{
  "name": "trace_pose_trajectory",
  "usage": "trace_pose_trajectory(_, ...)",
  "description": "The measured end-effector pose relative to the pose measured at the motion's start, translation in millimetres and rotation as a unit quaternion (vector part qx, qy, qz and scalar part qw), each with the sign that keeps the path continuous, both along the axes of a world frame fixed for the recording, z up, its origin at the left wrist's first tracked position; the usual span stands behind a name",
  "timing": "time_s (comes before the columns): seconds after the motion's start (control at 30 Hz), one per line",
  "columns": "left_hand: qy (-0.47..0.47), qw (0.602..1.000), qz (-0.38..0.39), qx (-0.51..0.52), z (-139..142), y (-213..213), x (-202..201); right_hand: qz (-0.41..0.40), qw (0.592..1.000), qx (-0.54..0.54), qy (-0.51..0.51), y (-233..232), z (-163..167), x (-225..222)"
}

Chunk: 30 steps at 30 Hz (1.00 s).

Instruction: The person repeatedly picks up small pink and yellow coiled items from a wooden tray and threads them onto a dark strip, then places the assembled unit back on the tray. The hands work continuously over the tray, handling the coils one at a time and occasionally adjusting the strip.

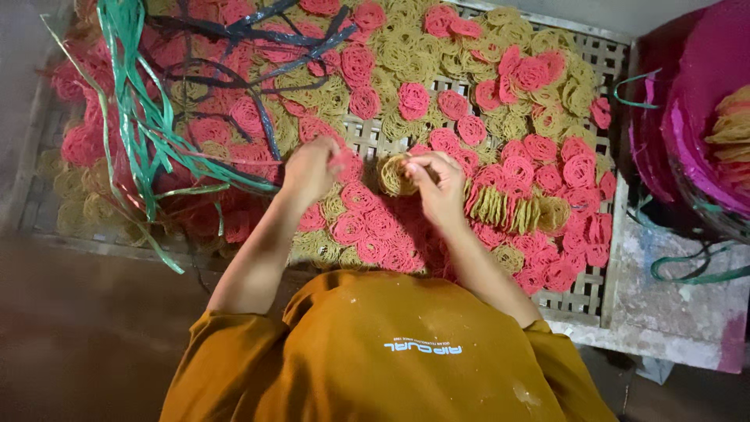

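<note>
Right hand (437,184) pinches yellow noodle disc (393,173) at its left edge, left hand (311,168) grips pink disc (344,159) just beside, over woven tray (601,59).

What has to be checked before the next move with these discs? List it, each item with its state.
1. Left hand has a grip on a pink disc: ok.
2. Right hand pinches a yellow disc at its edge: ok.
3. Row of discs on edge stands together beside the right hand: ok.
4. Green straps kept off the discs: not ok, they lie across the left of the woven tray, near the left forearm.
5. Held discs whole, without cracks: cannot tell, the left hand is blurred.
</note>
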<state>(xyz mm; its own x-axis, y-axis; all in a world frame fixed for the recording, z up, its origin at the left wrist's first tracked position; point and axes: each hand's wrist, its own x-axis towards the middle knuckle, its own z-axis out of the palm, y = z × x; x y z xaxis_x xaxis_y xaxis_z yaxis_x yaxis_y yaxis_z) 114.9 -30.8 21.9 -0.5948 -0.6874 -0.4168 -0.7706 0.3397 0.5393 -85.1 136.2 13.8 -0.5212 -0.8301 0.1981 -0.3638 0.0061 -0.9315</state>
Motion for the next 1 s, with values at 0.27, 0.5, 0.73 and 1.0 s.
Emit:
trace_pose_trajectory(0.27,0.283,0.888,0.228,0.280,0,4,-19,0.004,0.954,0.039,0.297,-6,24,24)
trace_pose_trajectory(0.5,0.382,0.912,0.063,0.135,6,23,-23,-0.001,0.926,0.031,0.375,-11,32,27)
trace_pose_trajectory(0.73,0.338,0.931,0.061,0.126,7,42,-28,-0.005,0.915,0.068,0.397,-17,21,28)
trace_pose_trajectory(1.0,0.457,0.849,0.012,0.264,5,43,-23,-0.035,0.957,0.037,0.286,-17,9,18)
